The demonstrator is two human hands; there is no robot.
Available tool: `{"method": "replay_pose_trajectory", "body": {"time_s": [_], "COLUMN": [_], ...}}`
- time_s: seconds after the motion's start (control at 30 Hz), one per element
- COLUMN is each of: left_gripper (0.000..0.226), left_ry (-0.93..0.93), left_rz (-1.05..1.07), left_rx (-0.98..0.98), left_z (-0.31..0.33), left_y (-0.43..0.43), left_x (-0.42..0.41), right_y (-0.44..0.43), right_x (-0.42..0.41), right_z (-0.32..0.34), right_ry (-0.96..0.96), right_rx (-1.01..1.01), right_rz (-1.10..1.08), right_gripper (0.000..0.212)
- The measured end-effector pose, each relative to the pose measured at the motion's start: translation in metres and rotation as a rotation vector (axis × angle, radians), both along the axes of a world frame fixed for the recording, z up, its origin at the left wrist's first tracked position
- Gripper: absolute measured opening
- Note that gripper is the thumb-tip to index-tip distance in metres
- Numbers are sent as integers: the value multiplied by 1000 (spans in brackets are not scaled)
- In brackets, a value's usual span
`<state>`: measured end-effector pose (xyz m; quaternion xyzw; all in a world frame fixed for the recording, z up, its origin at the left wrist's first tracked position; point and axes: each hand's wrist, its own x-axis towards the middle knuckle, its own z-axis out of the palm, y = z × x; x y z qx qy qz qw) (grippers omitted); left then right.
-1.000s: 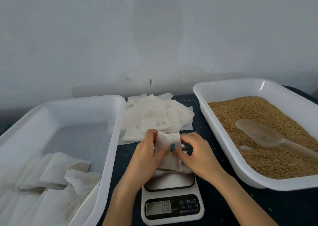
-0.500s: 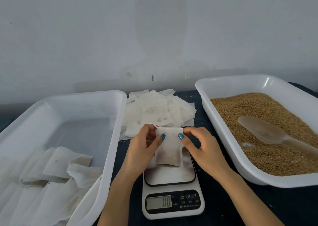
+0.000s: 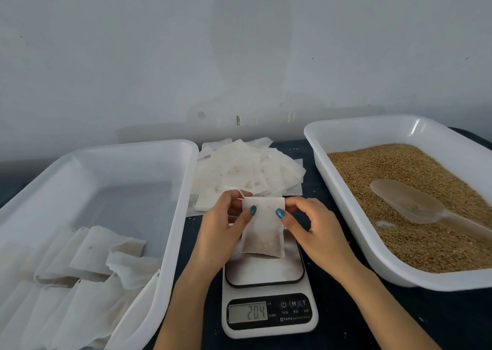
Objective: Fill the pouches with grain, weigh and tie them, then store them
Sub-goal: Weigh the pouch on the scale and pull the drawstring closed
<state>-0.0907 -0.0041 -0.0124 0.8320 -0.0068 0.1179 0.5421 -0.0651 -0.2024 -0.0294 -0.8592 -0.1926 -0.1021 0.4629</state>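
Pouch (image 3: 262, 232) has settled onto the scale (image 3: 266, 271), display (image 3: 247, 312) now off zero. Left hand (image 3: 221, 229) and right hand (image 3: 315, 229) each pinch a top corner.

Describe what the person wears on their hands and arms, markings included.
The left hand and right hand are bare: no gloves, rings or watch visible. Both thumbnails carry teal-blue polish. The forearms are uncovered as far as the frame shows, with no sleeves in view.
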Motion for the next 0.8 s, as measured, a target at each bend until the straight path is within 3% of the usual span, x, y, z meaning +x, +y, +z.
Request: {"method": "replay_pose_trajectory", "body": {"time_s": [0.2,0.3,0.43,0.6,0.7,0.8], "left_gripper": [22,11,17,36,42,16], "left_ry": [-28,-109,-233,-87,-134,-63], "left_rz": [-24,5,126,283,337,453], "left_rx": [128,329,566,929,867,842], "left_z": [3,10,36,86,116,125], "left_y": [-4,-12,-29,-25,-3,39], "left_x": [-4,-11,-32,-64,-84,-89], "right_y": [2,3,9,39,72,111], "right_x": [-2,-2,-2,-7,-7,-8], "right_z": [3,4,15,49,77,101], "right_ry": [-23,-43,17,40,69,37], "right_rx": [1,22,164,280,356,342], "right_rz": [11,8,82,259,395,482], "right_gripper": [43,37,20,8,17,12]}}
